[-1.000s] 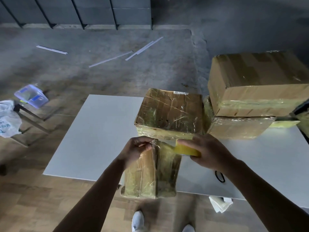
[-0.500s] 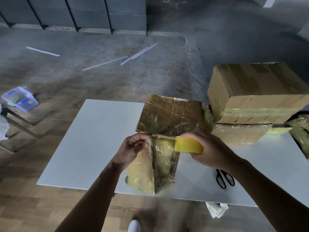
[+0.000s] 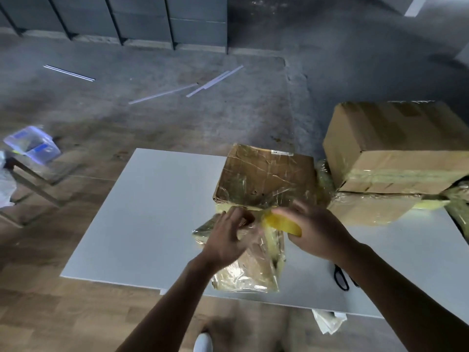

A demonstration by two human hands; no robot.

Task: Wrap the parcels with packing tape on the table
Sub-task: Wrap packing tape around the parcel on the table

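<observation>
A small tape-covered parcel (image 3: 253, 270) lies at the near edge of the white table (image 3: 152, 212). My left hand (image 3: 228, 240) rests on its upper left end with the fingers spread; the hand is blurred. My right hand (image 3: 319, 232) grips a yellow roll of packing tape (image 3: 281, 223) just above the parcel's top right corner. A strip of clear tape runs from the roll onto the parcel. Behind it stands a bigger parcel wrapped in shiny tape (image 3: 264, 176).
A large cardboard box (image 3: 396, 146) sits on a flat wrapped parcel (image 3: 368, 209) at the right. Black scissors (image 3: 341, 278) lie by my right forearm. Crumpled plastic (image 3: 327, 323) hangs below the table edge. A clear plastic container (image 3: 31, 146) stands on a stool at the left.
The parcel has tipped from standing on edge to lying flatter on the table. My left hand went from pinching the tape end to spread fingers on the parcel. The roll dropped slightly.
</observation>
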